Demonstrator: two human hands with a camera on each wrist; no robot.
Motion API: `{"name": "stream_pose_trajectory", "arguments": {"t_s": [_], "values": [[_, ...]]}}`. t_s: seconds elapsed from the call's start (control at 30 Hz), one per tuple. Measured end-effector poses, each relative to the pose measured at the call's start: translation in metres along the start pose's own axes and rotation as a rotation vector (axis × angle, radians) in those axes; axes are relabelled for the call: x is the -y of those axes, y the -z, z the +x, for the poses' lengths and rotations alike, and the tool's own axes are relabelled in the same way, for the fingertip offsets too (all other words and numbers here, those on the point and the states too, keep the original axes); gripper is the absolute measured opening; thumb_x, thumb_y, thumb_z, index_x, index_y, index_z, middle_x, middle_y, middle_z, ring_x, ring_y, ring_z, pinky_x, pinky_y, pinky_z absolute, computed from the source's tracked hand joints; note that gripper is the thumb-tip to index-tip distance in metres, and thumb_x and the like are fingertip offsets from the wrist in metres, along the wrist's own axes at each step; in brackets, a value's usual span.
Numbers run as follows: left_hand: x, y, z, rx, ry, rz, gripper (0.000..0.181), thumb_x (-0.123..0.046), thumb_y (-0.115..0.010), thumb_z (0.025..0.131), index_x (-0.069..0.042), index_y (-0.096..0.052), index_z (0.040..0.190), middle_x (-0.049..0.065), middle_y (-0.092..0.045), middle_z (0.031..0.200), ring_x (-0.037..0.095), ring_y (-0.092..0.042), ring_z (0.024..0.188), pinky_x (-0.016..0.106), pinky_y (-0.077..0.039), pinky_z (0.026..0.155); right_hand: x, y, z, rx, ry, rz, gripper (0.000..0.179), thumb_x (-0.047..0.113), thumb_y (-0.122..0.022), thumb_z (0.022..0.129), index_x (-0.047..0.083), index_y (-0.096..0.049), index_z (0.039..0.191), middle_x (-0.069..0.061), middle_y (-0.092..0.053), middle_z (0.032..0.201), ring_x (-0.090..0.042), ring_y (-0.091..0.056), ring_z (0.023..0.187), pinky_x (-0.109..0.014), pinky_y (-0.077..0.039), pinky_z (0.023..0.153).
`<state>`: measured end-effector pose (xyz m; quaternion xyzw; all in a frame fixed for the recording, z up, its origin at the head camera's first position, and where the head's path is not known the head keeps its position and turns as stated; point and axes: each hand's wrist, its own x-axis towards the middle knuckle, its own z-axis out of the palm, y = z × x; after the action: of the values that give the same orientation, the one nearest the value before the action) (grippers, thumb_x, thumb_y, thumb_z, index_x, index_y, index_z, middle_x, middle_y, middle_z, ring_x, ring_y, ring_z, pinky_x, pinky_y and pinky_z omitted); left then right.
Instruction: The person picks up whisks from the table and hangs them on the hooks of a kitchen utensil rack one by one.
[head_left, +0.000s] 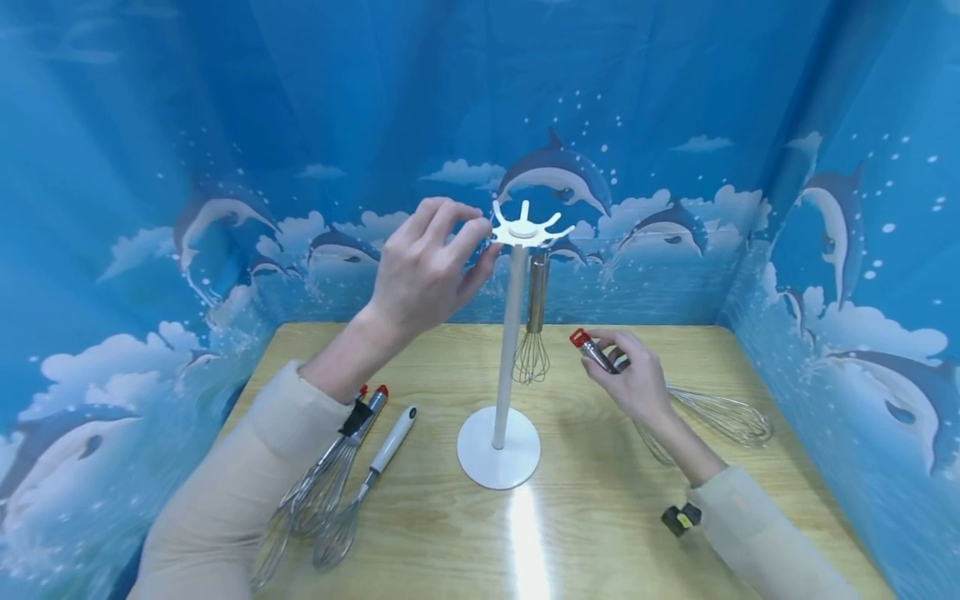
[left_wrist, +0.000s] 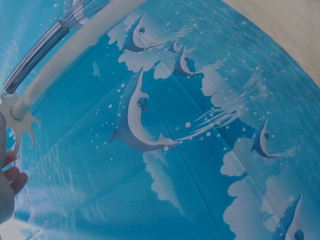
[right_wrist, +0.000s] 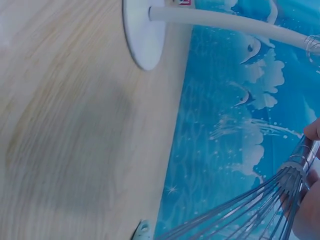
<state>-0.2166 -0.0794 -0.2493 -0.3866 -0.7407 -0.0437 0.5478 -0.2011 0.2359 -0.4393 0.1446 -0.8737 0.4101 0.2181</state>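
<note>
A white utensil stand rises from a round base, with a ring of curved hooks on top. My left hand pinches one of the hooks on the left side between thumb and fingers. From another hook hangs a small metal whisk, its wires pointing down. My right hand holds a whisk by its metal handle, the red end tilted up toward the stand. In the right wrist view its wires fan out below the fingers; in the head view the hand and forearm mostly hide them.
On the table's left lie several whisks with red-tipped handles, partly behind the left sleeve, beside a white-handled whisk. Another whisk lies at right, behind the right hand. Dolphin-print curtains surround the wooden table.
</note>
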Motion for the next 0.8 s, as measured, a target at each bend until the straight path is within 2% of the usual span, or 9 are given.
{"name": "stream_pose_trajectory", "arguments": {"t_s": [0.27, 0.8], "values": [[0.000, 0.000, 0.000, 0.002, 0.003, 0.004, 0.022, -0.028, -0.067, 0.102, -0.006, -0.070, 0.105, 0.013, -0.073, 0.105, 0.031, -0.068, 0.101, 0.036, -0.063, 0.073, 0.019, 0.001, 0.003, -0.031, 0.013, 0.054, 0.041, 0.006, -0.084, 0.086, 0.008, -0.072, 0.126, -0.013, -0.074, 0.106, 0.000, -0.061, 0.077, -0.017, -0.057, 0.062], [-0.001, -0.001, 0.000, 0.002, 0.013, -0.012, 0.021, -0.027, -0.067, 0.102, -0.006, -0.070, 0.104, 0.013, -0.073, 0.105, 0.031, -0.067, 0.101, 0.036, -0.063, 0.074, 0.038, -0.001, 0.007, -0.090, 0.044, 0.195, 0.038, 0.002, -0.084, 0.086, 0.006, -0.073, 0.123, -0.012, -0.071, 0.101, -0.001, -0.062, 0.081, -0.012, -0.054, 0.068]]}}
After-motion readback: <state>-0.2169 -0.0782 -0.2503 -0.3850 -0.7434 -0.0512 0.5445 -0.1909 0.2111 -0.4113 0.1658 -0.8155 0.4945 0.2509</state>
